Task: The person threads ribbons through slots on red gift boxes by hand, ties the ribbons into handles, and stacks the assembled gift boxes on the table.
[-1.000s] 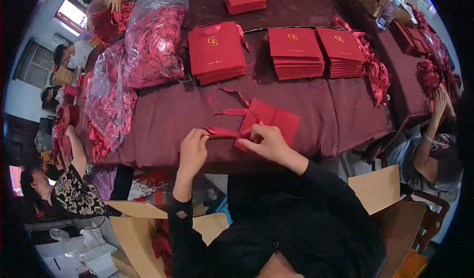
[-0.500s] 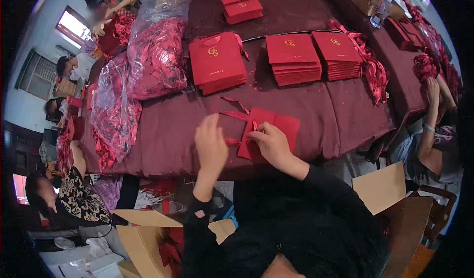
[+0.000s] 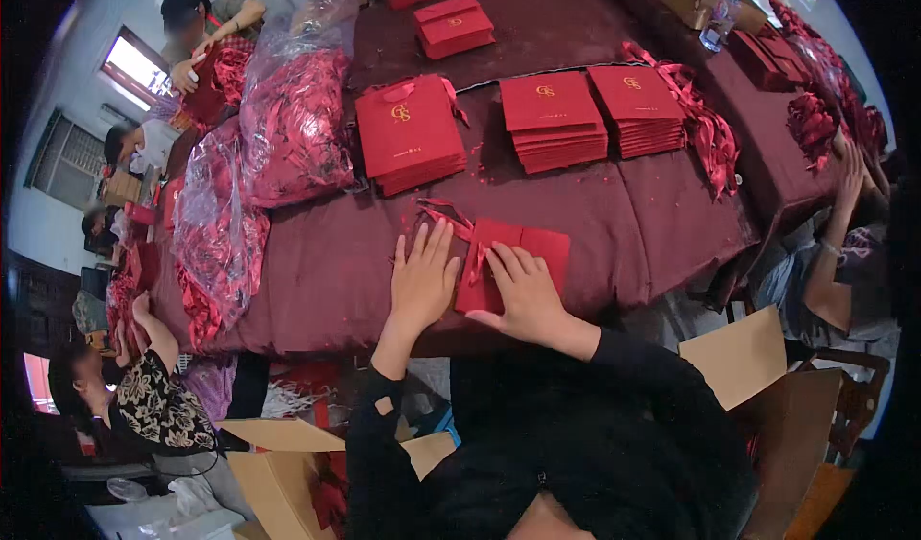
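Observation:
A flat red paper gift bag [image 3: 545, 245] lies on the dark red tablecloth [image 3: 326, 281] in front of me. My right hand [image 3: 523, 295] rests on the bag, fingers spread and palm down. Just left of the bag, my left hand [image 3: 422, 276] lies with its fingers stretched out, by a red ribbon [image 3: 451, 216] that runs from the bag's left side. Under my hands, parts of the bag and ribbon are hidden.
Stacks of red bags [image 3: 413, 137] stand further back, with more stacks [image 3: 554, 123] to the right and loose ribbons [image 3: 705, 142] beside them. Clear plastic sacks of ribbon [image 3: 297, 128] lie at left. Open cardboard boxes [image 3: 288, 482] flank me. Other people work around the table.
My left hand has come down toward the ribbon and moved slightly right. My right hand has opened from a pinch at the ribbon and now lies flat on the bag. The view has shifted slightly.

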A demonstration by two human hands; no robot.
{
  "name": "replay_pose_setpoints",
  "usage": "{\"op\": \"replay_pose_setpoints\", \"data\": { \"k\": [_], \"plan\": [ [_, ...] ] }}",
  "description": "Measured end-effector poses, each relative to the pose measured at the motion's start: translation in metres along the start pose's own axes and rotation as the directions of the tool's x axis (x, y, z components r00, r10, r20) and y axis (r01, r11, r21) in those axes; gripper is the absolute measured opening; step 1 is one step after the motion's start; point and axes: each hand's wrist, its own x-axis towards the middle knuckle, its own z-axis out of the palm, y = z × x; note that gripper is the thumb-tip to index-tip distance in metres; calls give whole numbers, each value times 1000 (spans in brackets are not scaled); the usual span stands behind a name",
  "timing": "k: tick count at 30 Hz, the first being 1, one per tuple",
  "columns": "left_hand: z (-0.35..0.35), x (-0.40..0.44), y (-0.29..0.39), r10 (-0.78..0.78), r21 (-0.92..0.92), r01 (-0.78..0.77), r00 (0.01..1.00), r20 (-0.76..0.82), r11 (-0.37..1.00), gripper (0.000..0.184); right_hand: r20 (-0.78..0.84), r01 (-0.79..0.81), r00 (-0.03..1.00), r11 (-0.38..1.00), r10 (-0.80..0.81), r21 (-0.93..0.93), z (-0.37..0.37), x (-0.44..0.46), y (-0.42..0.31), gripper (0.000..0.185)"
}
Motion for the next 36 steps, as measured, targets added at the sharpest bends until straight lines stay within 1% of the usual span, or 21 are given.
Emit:
{"op": "replay_pose_setpoints", "data": {
  "k": [1, 3, 4, 8, 9, 10, 11, 13, 14, 16, 17, 19, 20, 23, 24, 26, 28, 30, 31, 34, 36],
  "plan": [
    [-2, 0, -1, 10, 5, -10, 1000, -11, 1000, 51, 161, -20, 987, 999, 26, -39, -1, -7, -1, 101],
    [-2, -1, -2, 15, 29, -14, 1000, -18, 999, 51, 232, 102, 970, 988, -73, -116, -10, -20, -2, 99],
    [-2, 0, -1, 4, 60, -2, 1000, -26, 998, 51, 262, 161, 959, 969, -108, -188, -13, -26, -1, 85],
    [-4, -2, -8, 11, 6, -11, 1000, 22, 1000, 51, 245, 287, 945, 911, -218, -295, -26, -37, 6, 66],
    [-22, -4, -10, 18, -106, -12, 998, 53, 994, 54, 193, 278, 950, 946, -246, -164, -44, -32, 3, 58],
    [-41, -6, -14, -46, -311, 7, 992, -117, 950, 55, 139, 275, 953, 961, -269, -26, -62, -25, 0, 52],
    [-58, -9, -21, -137, -502, -16, 954, -267, 864, 57, 73, 244, 966, 969, -246, 37, -77, -10, 2, 38],
    [-78, -10, -42, -371, -699, -53, 818, -441, 713, 63, 92, 98, 990, 990, -108, 106, -122, 33, 1, 30],
    [-83, -7, -52, -503, -794, -105, 723, -475, 598, 64, -236, 176, 964, 959, -122, 224, -116, 57, 8, 23],
    [-80, 4, -82, -532, -805, -159, 675, -511, 572, 63, -287, -26, 932, 833, 220, 552, -107, 113, 8, 22],
    [-81, 11, -96, -634, -953, -223, 711, -303, 205, 61, -302, 3, 906, 712, 295, 702, -90, 144, 17, 23],
    [-79, 34, -114, -642, -948, -261, 762, -85, -184, 58, -332, -1, 795, 547, 508, 837, -29, 207, 37, 23],
    [-74, 49, -116, -635, -984, -174, 765, -107, -43, 58, -298, -14, 734, 452, 610, 892, -3, 230, 43, 24],
    [-49, 98, -118, -599, -923, 103, 786, -153, 371, 60, -462, -171, 663, 720, 589, 672, 67, 260, 62, 35],
    [-38, 113, -124, -582, -849, 187, 796, -164, 495, 60, -389, -402, 667, 746, 636, 531, 67, 254, 56, 40],
    [-23, 131, -127, -586, -854, 259, 808, -64, 451, 63, -460, -448, 667, 809, 586, 380, 66, 241, 46, 43],
    [-31, 133, -110, -612, -850, 337, 791, 22, 405, 63, -419, -460, 682, 797, 600, 393, 69, 235, 48, 46],
    [-14, 136, -112, -550, -798, 228, 822, -148, 557, 61, -411, -371, 725, 816, 553, 443, 69, 232, 48, 53],
    [-10, 138, -110, -580, -803, 263, 805, -123, 535, 60, -341, -354, 769, 805, 540, 476, 66, 231, 50, 61],
    [-10, 136, -101, -620, -783, 282, 768, -161, 554, 62, -557, -178, 762, 933, 331, 311, 50, 222, 44, 64],
    [-11, 138, -103, -618, -790, 287, 773, -143, 542, 61, -516, -39, 844, 975, 150, 219, 11, 199, 42, 68]
  ]
}}
